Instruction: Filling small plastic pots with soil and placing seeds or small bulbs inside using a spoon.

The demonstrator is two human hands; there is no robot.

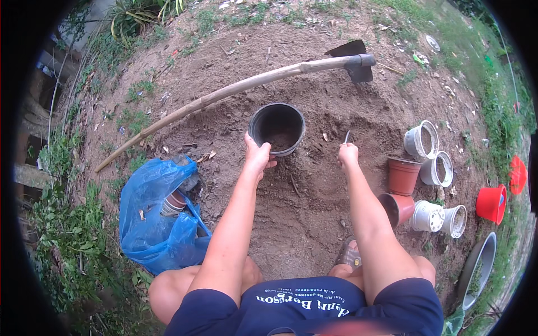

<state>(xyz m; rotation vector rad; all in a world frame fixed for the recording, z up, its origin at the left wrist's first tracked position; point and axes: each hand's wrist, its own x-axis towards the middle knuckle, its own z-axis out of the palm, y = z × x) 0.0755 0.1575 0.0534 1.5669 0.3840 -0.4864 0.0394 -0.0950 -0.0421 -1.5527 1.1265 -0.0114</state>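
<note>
My left hand (pixel 258 156) grips the near left rim of a black plastic plant pot (pixel 297 138). The pot is tilted, its mouth facing me, and some brown soil (pixel 282 142) lies inside. To the right of the pot, my right hand (pixel 348 154) is closed around a small metal tool (pixel 347 136). Only a thin, slightly curved end of that tool shows beyond the fist, so its exact kind is unclear. Loose, dug-up soil (pixel 313 176) spreads beneath both hands.
A hoe with a bamboo-like handle (pixel 235 89) lies beyond the pot. At left is a blue plastic bag (pixel 155 227) holding pots. Brown pots (pixel 403 178), whitish pots (pixel 428 216), a red bucket (pixel 491 204) and a grey basin (pixel 466 269) stand at right.
</note>
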